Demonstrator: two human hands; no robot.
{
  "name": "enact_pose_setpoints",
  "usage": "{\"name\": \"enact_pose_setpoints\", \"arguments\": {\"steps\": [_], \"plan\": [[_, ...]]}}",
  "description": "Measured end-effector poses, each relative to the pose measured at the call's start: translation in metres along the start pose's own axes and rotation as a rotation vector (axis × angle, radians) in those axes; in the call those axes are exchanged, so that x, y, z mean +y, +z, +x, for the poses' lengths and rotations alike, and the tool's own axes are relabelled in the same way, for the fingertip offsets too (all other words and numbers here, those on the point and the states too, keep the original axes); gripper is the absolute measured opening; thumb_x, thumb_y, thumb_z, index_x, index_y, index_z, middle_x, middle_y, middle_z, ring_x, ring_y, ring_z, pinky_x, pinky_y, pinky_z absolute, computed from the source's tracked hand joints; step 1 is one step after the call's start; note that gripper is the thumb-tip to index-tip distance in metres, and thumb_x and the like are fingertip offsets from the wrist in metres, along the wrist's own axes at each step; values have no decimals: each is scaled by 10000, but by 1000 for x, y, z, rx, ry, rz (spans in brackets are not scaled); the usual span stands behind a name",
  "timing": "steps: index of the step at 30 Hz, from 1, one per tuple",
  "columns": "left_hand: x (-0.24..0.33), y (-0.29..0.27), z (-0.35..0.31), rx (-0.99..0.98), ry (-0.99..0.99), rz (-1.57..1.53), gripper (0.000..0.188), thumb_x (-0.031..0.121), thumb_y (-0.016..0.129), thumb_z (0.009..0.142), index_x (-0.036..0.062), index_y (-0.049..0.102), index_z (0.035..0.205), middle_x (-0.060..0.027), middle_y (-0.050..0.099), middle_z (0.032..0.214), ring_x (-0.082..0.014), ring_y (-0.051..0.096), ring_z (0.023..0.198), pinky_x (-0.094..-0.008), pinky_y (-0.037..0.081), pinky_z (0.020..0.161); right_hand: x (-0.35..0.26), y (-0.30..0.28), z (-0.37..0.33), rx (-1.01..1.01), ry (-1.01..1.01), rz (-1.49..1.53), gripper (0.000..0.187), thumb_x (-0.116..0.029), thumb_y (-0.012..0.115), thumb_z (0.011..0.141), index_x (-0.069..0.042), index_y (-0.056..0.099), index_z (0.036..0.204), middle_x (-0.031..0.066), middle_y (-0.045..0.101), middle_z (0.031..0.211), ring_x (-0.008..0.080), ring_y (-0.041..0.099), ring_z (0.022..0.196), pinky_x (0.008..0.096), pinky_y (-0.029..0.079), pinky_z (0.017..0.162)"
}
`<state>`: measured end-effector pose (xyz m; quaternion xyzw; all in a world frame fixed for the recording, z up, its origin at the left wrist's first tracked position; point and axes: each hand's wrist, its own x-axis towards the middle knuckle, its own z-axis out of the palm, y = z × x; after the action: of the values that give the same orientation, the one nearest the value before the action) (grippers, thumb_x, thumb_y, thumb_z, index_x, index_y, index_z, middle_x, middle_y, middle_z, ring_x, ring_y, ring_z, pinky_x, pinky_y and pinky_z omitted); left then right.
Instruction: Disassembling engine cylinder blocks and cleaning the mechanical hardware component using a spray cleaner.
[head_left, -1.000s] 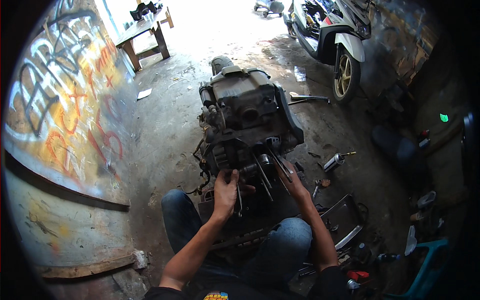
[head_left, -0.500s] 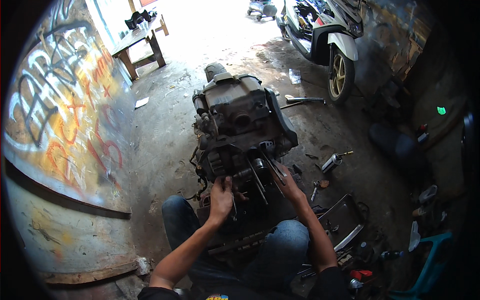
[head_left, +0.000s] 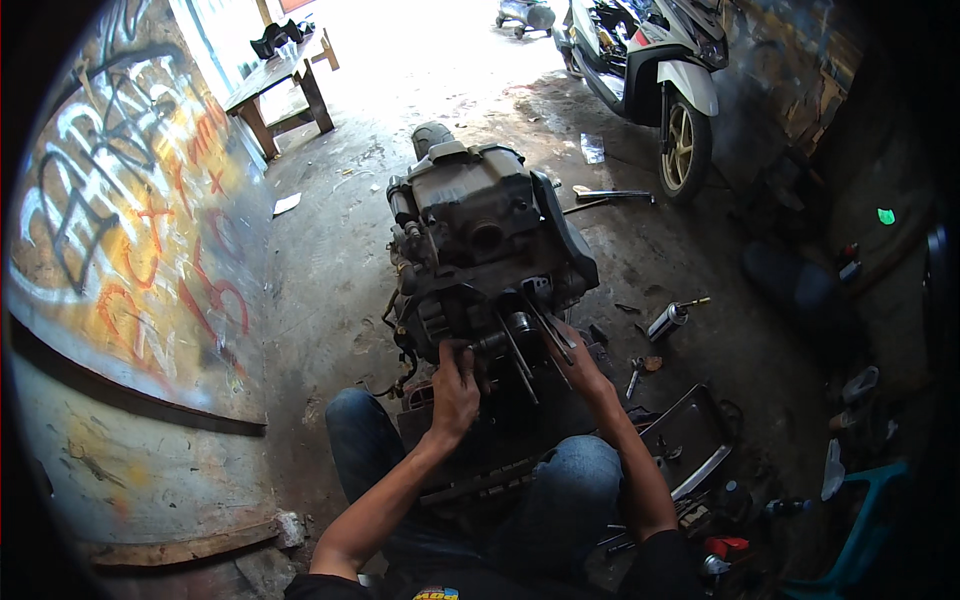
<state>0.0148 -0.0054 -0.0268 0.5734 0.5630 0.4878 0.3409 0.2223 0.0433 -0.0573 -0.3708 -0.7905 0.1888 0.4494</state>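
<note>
Has turned the curled left hand (head_left: 457,390), contents unclear, by the engine (head_left: 478,220) at twelve o'clock, losing the slim tool from view, perhaps re-gripping, with the right hand (head_left: 582,368) at three o'clock, hold hidden.

And here's the wooden bench (head_left: 262,85), our landmark, a dark object (head_left: 277,38) sitting on top! Daylight (head_left: 430,60) is blazing white beyond it and to its right, washing out the far ground. On the near side of the bench comes the graffiti wall (head_left: 150,200), loud in white, black, orange and red, with a pale lower panel (head_left: 150,470) closer still. Grey, stained concrete floor (head_left: 330,240) spreads right of the bench, over to a dim, scuffed wall (head_left: 780,60) opposite. Diagonally across, well apart from the bench, stands a teal plastic seat (head_left: 880,505)!
</note>
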Motion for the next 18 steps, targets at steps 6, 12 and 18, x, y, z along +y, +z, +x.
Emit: {"name": "enact_pose_setpoints", "arguments": {"steps": [6, 12, 18], "plan": [[14, -19, 21, -165, -536, -499, 143, 153, 436, 1006, 18, 437, 1053, -57, 504, 708, -147, 556, 547, -397, 586, 594, 1, -1, 2, -44, 65, 93, 463, 18, 637, 764, 34, 521, 1212, 248, 561, 1140, 401, 567, 1041, 412, 468, 905], [7, -50, 44, -331, -939, -724, 155, 199, 496, 987, 51, 455, 971, -14, 509, 736, -111, 533, 568, -413, 581, 696, 13, 3, -9, -26, 95, 154, 367, -202, 505, 977, 11, 491, 1275, 170, 556, 1196, 244, 531, 1083, 348, 421, 932], [-26, -42, -1, -201, -521, -117, 252, 206, 375, 1004, -12, 427, 1119, -154, 583, 724, -265, 610, 551, -408, 550, 549, 10, 8, -4, -113, 153, 233, 327, -178, 492, 976, 24, 504, 1232, 143, 578, 1071, 191, 519, 961, 323, 434, 867]]}}
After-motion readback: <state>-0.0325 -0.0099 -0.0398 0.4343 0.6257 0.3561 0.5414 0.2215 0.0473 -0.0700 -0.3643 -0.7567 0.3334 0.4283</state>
